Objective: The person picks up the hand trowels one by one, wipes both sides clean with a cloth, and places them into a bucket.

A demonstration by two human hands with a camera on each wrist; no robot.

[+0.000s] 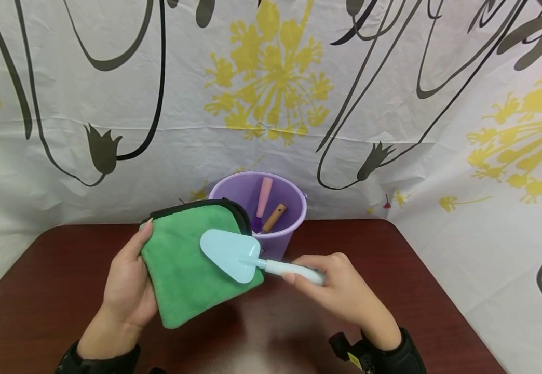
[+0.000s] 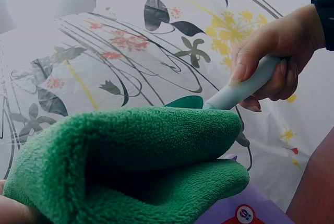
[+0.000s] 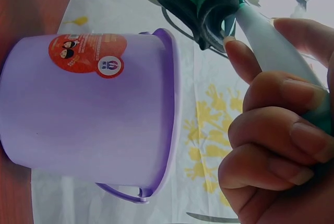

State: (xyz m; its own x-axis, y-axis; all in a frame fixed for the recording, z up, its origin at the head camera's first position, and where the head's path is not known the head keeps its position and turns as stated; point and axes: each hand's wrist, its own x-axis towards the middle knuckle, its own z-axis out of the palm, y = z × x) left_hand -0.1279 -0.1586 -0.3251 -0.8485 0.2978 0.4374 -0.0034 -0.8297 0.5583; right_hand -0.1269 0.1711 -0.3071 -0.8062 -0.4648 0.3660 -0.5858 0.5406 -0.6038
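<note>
My left hand (image 1: 128, 288) holds a folded green cloth (image 1: 182, 291) with a black edge by its left side, thumb on top. In the left wrist view the cloth (image 2: 156, 135) shows thick, rounded folds. A small light-blue trowel (image 1: 233, 254) lies with its blade over the cloth's upper face. My right hand (image 1: 341, 285) grips the trowel's pale handle (image 1: 294, 270). The right wrist view shows the fingers (image 3: 282, 130) curled round that handle. Behind the cloth stands a purple bucket (image 1: 294, 208), partly hidden by it.
Inside the bucket are a pink-handled tool (image 1: 263, 197) and a wooden handle (image 1: 274, 218). An orange label (image 3: 86, 54) is on the bucket's side. The dark red-brown table (image 1: 369, 249) meets a white patterned sheet (image 1: 182, 104) at the back.
</note>
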